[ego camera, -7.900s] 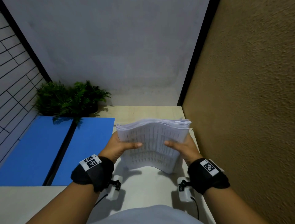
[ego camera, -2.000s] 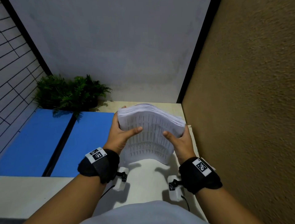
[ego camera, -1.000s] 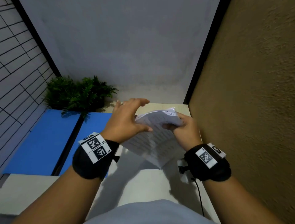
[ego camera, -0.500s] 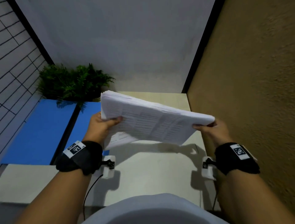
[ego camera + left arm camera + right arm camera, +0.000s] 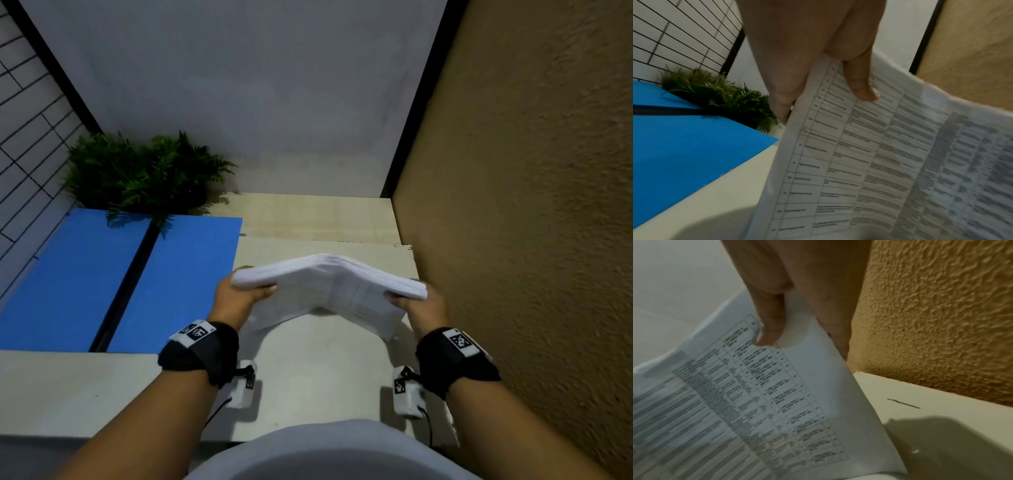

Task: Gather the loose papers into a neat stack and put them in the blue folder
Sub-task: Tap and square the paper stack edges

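Note:
A thick stack of printed white papers (image 5: 329, 287) stands on its lower edge on the pale table (image 5: 308, 377), bowed upward in the middle. My left hand (image 5: 239, 298) grips its left end, thumb on the near face. My right hand (image 5: 416, 303) grips its right end the same way. In the left wrist view the thumb presses the table-printed sheet (image 5: 869, 154); the right wrist view shows the thumb on the papers (image 5: 777, 394) too. The blue folder (image 5: 113, 281) lies open flat to the left, its dark spine running between both halves.
A green fern plant (image 5: 144, 171) sits at the back left, overhanging the folder's far edge. A rough tan wall (image 5: 531, 205) closes the right side, close to my right hand. A grey wall stands behind, and a tiled wall (image 5: 30, 130) is on the left.
The stack was held raised and spread wide, sloping down to the right; now it is lower, with my hands closer together, and it bows upward in the middle on the table.

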A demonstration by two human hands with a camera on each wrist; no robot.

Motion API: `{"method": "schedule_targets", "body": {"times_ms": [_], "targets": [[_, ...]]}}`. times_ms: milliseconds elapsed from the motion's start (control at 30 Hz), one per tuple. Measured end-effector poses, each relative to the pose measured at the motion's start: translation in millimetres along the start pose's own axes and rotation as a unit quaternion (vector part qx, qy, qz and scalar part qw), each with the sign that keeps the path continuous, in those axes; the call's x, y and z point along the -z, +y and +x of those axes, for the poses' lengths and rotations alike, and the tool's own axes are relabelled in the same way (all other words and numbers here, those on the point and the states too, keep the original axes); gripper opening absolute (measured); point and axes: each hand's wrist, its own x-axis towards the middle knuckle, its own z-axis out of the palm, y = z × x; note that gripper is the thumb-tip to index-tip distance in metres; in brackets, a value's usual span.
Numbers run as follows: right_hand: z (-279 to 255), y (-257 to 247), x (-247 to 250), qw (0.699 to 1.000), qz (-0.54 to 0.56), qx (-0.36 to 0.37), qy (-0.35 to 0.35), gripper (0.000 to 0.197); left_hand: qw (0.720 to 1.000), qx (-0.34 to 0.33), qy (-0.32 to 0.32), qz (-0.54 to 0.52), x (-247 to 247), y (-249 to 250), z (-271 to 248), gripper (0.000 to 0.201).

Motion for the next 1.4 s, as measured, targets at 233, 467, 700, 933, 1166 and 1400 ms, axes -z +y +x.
{"method": "schedule_targets", "body": {"times_ms": [233, 467, 700, 933, 1166, 1400], "targets": [[-0.1, -9.2, 4.3, 0.998, 0.049, 0.031, -0.013, 0.032, 0.998, -0.02, -0.012, -0.057, 8.9, 9.0, 1.4, 0.034], [5.0, 4.1, 4.8, 0.999, -0.036, -0.021, -0.025, 0.069, 0.994, 0.058, -0.048, -0.073, 13.0, -21.9, 14.5, 0.083], [8.1, 9.3, 10.9, 0.999, -0.004, -0.032, -0.032, 0.058, 0.993, 0.065, -0.068, -0.077, 15.2, -27.8, 22.5, 0.075], [11.5, -4.8, 10.9, 0.994, -0.093, 0.037, -0.045, 0.051, 0.994, 0.076, -0.041, -0.071, 10.2, -29.1, 26.2, 0.065], [-14.8, -49.7, -68.0, 0.734, -0.602, 0.295, -0.103, 0.051, 0.998, 0.055, -0.014, -0.038, 7.6, -17.6, 30.5, 0.042], [-33.3, -65.5, -110.1, 0.774, -0.505, 0.348, -0.155, 0.015, 0.99, -0.066, -0.11, 0.054, 0.6, 32.1, 17.8, 0.019]]}}
